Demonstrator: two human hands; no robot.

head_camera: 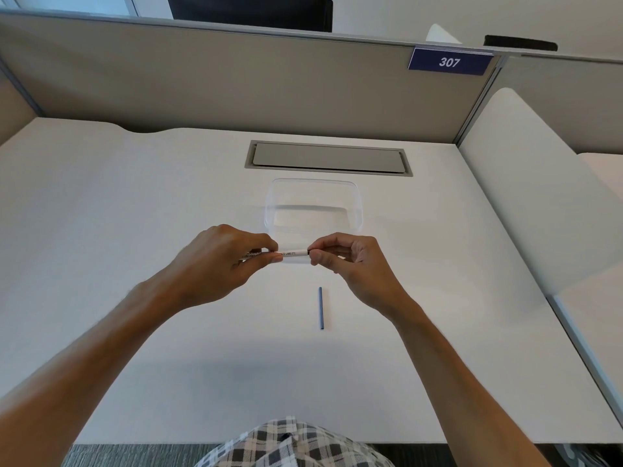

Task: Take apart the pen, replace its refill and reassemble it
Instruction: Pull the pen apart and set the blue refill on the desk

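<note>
White pen (292, 253) level between left hand (222, 261) and right hand (350, 261), both pinching its ends, blue refill (320, 308) on worktop (135, 230) just below

Both bare forearms reach forward and converge at centre. The left hand (222, 261) and right hand (350, 261) face each other, fingertips pinched, knuckles up, nearly level.

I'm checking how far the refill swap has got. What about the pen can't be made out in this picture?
Head view only:
- Pen ends: covered by the left hand and right hand.
- Pen lettering: too small to read fully.
- Whether a refill sits inside: the opaque barrel hides it.
- Blue refill on the table: too thin to tell new from used.
</note>
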